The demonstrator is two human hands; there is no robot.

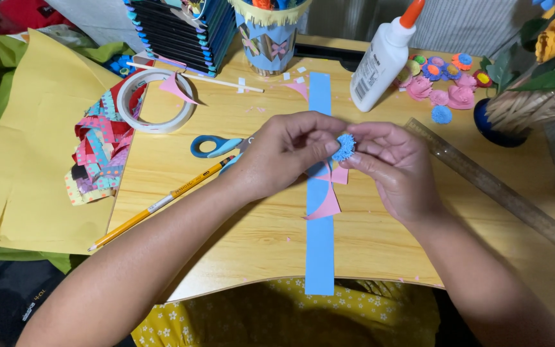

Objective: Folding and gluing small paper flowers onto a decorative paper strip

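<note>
A small blue fringed paper flower (344,147) is pinched between the fingertips of both hands above a wooden table (239,225). My left hand (287,154) grips it from the left, my right hand (393,164) from the right. Under the hands a long blue paper strip (320,250) runs down the table, with pink paper pieces (327,205) on it. Blue-handled scissors (216,146) lie just left of my left hand, partly hidden by it.
A yellow pencil (162,204), a tape roll (155,99) and patterned paper scraps (101,154) lie at left, on a yellow sheet (20,186). A white glue bottle (383,61), paper flowers (448,90), a ruler (502,193), a decorated cup (270,38) stand behind and right.
</note>
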